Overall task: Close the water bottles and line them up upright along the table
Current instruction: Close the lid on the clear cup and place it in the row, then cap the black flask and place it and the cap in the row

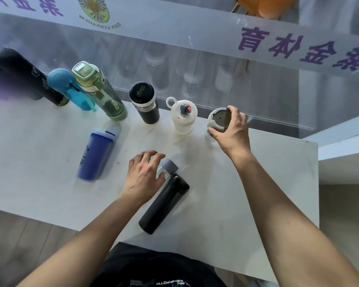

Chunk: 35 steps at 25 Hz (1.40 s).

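White table [257, 183]: my right hand [231, 129] grips the lid of the grey-lidded bottle [219, 119], upright at the row's right end. Left hand [144, 175] hovers fingers spread, empty, over a clear bottle [168, 165]. Black flask [164, 204] and blue bottle [95, 154] lie flat nearer me.

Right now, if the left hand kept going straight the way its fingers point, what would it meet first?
The left hand points up-right toward the clear bottle with the grey cap lying just past its fingertips, so that comes first. Whether they already touch it is unclear.
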Tool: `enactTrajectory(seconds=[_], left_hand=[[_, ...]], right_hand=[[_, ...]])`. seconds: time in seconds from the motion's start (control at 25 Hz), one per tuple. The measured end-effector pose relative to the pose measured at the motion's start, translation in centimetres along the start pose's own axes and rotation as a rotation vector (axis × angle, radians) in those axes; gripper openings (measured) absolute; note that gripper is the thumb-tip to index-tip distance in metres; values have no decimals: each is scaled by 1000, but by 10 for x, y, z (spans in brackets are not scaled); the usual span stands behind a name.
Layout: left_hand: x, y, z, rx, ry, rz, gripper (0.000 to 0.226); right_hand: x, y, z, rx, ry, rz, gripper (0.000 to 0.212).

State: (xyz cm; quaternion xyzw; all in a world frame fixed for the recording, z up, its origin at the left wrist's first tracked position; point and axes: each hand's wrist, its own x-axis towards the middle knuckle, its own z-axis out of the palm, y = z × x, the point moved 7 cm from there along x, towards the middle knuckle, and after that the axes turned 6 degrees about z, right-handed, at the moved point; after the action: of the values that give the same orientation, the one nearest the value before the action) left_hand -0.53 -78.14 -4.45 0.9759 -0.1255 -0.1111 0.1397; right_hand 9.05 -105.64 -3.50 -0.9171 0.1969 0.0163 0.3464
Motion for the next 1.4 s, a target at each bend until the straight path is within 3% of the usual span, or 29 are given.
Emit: enactTrajectory(seconds=[0.12, 0.2, 0.28, 0.36, 0.56, 0.8, 1.08, 1.24, 1.4], left_hand=[[-9, -17, 17, 2, -91, -12, 55], [-12, -26, 31, -5, -161, -14, 59], [-12, -29, 41, -33, -222, 0, 62], [-9, -30, 47, -59, -256, 26, 65], [12, -21, 60, -105, -318, 130, 76], [17, -16, 67, -140, -362, 173, 85], [-6, -38, 25, -242, -165, 178, 103], [-7, -36, -7, -392, -15, 197, 88], [-9, -14, -28, -448, 107, 295, 77]], right_hand=[[-12, -8, -13, -44, 116, -7, 94], [-32, -15, -21, -50, 256, -30, 84], [-64, -10, -12, -21, 291, 9, 71], [-99, 4, 18, -11, 155, 104, 66], [-176, 48, 106, -3, -309, 449, 78], [-192, 52, 149, 159, -393, 610, 85], [-193, 41, 144, 292, -260, 679, 79], [-184, 34, 85, 288, -60, 557, 84], [-189, 28, 28, 288, 160, 409, 74]])
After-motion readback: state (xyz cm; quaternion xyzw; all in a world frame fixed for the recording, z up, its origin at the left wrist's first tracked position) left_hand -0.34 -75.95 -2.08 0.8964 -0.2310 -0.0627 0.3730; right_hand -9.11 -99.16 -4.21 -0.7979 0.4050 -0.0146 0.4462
